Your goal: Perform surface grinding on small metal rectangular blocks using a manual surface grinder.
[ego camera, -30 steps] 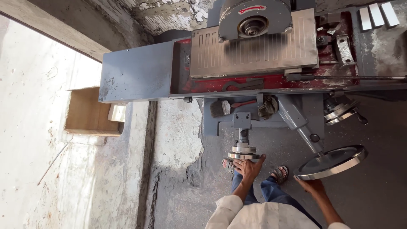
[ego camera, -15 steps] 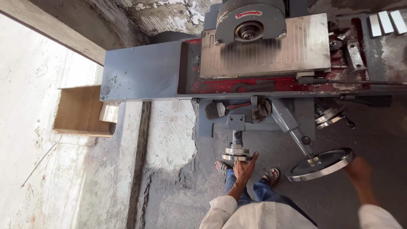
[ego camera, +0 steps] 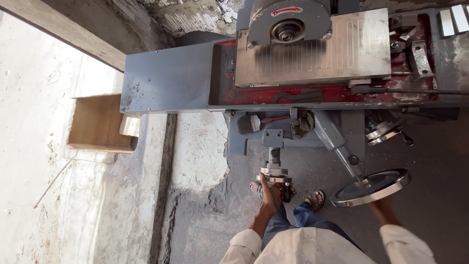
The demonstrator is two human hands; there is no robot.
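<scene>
Since the earlier frames, your view has slid left along the grinding machine (ego camera: 166, 78), and your right hand (ego camera: 383, 210) has dropped from beside the large handwheel (ego camera: 371, 187) to beneath its rim at 5 o'clock. You stand at the machine's front, both arms out. Your left hand (ego camera: 272, 194), at 6 o'clock, is closed around the small handwheel (ego camera: 274, 173) on its short shaft, fingers wrapped over the rim, likely because that wheel sets the slide by small turns. Your right hand sits under the near edge of the large handwheel; the rim hides the fingers, so you cannot tell whether they grip or merely rest there. The grey steel table (ego camera: 312, 49) lies at 12 o'clock with the round wheel guard (ego camera: 290, 19) over its far-left part, well apart from both hands, which keeps you clear of it. A brush (ego camera: 251, 123) and a dark rag (ego camera: 303, 124) lie on the ledge just above the small handwheel, within easy reach. A wooden box (ego camera: 97, 124) sits in a wall recess at 9 o'clock.
</scene>
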